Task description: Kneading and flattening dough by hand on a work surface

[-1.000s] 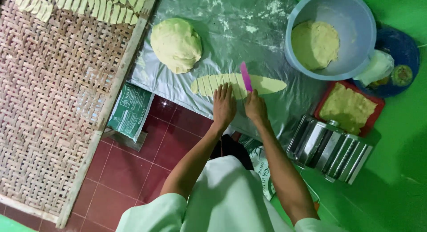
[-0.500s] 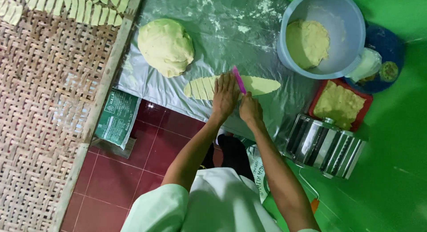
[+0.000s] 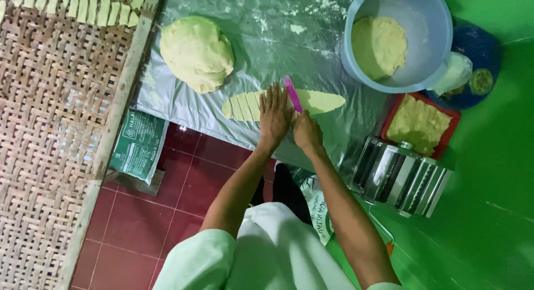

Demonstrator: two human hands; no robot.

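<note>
A flat, leaf-shaped sheet of pale yellow dough lies on a clear plastic sheet; its left part is cut into narrow strips. My left hand presses flat on the dough with fingers spread. My right hand grips a pink plastic cutter, whose blade stands across the dough just right of my left hand. A big mound of the same dough rests on the sheet to the left.
A woven bamboo tray on the left carries rows of cut strips along its top edge. At right stand a blue-grey basin with dough, a red tray of dough, a steel roller machine and a green packet.
The pink cutter has shifted a little left along the dough sheet, more strips lie cut, and my left hand has followed it. The camera view has drifted.
</note>
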